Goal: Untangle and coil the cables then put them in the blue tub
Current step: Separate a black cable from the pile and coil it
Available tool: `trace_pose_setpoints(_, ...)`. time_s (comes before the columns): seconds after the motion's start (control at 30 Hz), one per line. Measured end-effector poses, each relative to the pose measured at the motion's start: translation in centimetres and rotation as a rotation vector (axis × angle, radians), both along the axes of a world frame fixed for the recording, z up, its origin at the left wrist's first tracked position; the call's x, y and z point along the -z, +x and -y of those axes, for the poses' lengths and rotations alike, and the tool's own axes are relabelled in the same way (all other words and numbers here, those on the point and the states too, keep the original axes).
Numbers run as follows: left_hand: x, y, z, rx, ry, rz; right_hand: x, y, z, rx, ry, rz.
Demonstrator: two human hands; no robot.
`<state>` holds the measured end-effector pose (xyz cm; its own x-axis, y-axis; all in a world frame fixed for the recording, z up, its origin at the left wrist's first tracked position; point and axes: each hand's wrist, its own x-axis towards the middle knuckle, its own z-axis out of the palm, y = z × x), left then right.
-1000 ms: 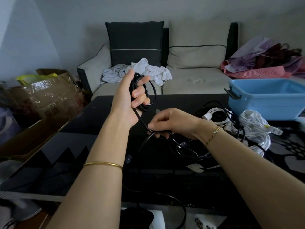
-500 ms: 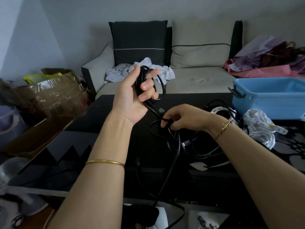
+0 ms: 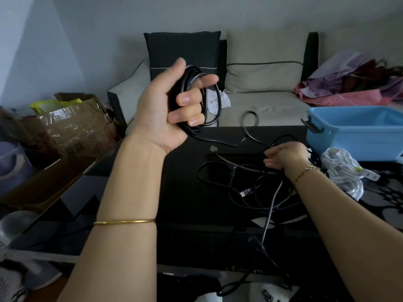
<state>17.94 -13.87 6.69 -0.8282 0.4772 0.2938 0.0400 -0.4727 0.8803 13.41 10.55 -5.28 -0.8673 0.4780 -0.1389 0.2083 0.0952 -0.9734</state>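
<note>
- Left hand [image 3: 165, 105] grips a black cable coil [image 3: 196, 99], fingers curled through it.
- Right hand [image 3: 285, 156] pinches a loose strand [image 3: 258, 139] over the black table [image 3: 152, 182].
- Blue tub [image 3: 357, 136] at right; sofa [image 3: 261, 103] behind.

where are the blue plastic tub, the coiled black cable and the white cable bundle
blue plastic tub [image 3: 353, 140]: head view, on its front wall
coiled black cable [image 3: 181, 88]: head view, on the coil's left strands
white cable bundle [image 3: 342, 168]: head view, on the bundle's middle

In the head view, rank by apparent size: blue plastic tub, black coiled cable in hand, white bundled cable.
Largest: blue plastic tub, though cropped.
Black coiled cable and white bundled cable look alike; the coil sits nearer the camera, so no ranking.
</note>
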Motion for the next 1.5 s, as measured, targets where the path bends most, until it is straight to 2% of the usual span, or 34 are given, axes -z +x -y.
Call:
trace_pose_setpoints(0.07, -0.4, -0.1, 0.4, -0.044, -0.013, -0.004, -0.1, 0.1, -0.7, 0.027, -0.046, 0.068)
trace_pose_setpoints(0.13, -0.2, -0.5, 0.2, -0.094, -0.055, 0.002, -0.9, -0.6, -0.1, -0.006, 0.287, 0.085)
trace_pose_setpoints(0.2, 0.4, -0.7, -0.8, -0.099, -0.071, 0.036, -2.2, -0.5, 1.8, -0.018, 0.584, -0.012)
trace_pose_setpoints(0.27, 1.0, -0.9, -1.4, -0.098, -0.049, 0.084, -3.4, 0.1, 4.3, -0.069, 0.642, -0.150)
trace_pose_setpoints(0.33, 1.6, -1.2, -1.5, -0.093, -0.022, 0.119, -4.5, 1.0, 6.8, -0.214, 0.474, -0.290)
trace_pose_setpoints(0.4, 1.9, -1.4, -1.3, -0.090, 0.008, 0.142, -5.0, 2.3, 8.7, -0.497, 0.158, -0.386)
trace_pose_setpoints(0.47, 2.1, -1.4, -1.0, -0.101, 0.046, 0.167, -4.5, 2.8, 9.4, -0.798, -0.074, -0.353)
trace_pose_setpoints(0.53, 2.3, -1.4, -0.7, -0.117, 0.098, 0.180, -3.8, 3.1, 9.4, -1.126, -0.093, -0.241)
trace_pose_setpoints(0.6, 2.3, -1.5, -0.5, -0.116, 0.163, 0.191, -3.2, 3.4, 9.7, -1.321, 0.095, -0.181)
trace_pose_setpoints(0.67, 2.5, -1.6, -0.4, -0.055, 0.214, 0.218, -2.7, 3.1, 9.7, -1.298, 0.332, -0.163)
trace_pose_setpoints(0.73, 2.9, -1.6, -0.3, 0.057, 0.170, 0.241, -2.3, 1.9, 9.2, -1.111, 0.515, -0.191)
trace_pose_setpoints(0.87, 3.3, -1.1, -0.8, 0.251, -0.119, 0.270, -2.4, -0.2, 6.9, -0.636, 0.867, -0.269)
trace_pose_setpoints(0.93, 2.9, -0.8, -0.8, 0.302, -0.259, 0.278, -2.7, -0.3, 5.4, -0.510, 0.902, -0.259)
trace_pose_setpoints(1.0, 2.7, -0.6, -0.7, 0.308, -0.412, 0.266, -3.0, -0.2, 4.1, -0.394, 0.783, -0.266)
trace_pose_setpoints(1.1, 3.3, -0.4, -1.1, 0.221, -0.621, 0.254, -3.8, 0.1, 3.3, -0.243, 0.381, -0.304)
trace_pose_setpoints(1.27, 4.5, -1.3, -1.1, 0.076, -0.793, 0.295, -5.0, 0.7, 2.6, -0.037, -0.257, -0.368)
trace_pose_setpoints(1.37, 5.7, -2.1, -0.8, -0.009, -0.824, 0.331, -5.2, 0.9, 1.9, 0.067, -0.462, -0.432)
trace_pose_setpoints(1.5, 7.1, -3.1, -1.0, -0.158, -0.762, 0.373, -5.4, 1.2, 2.5, 0.041, -0.686, -0.465)
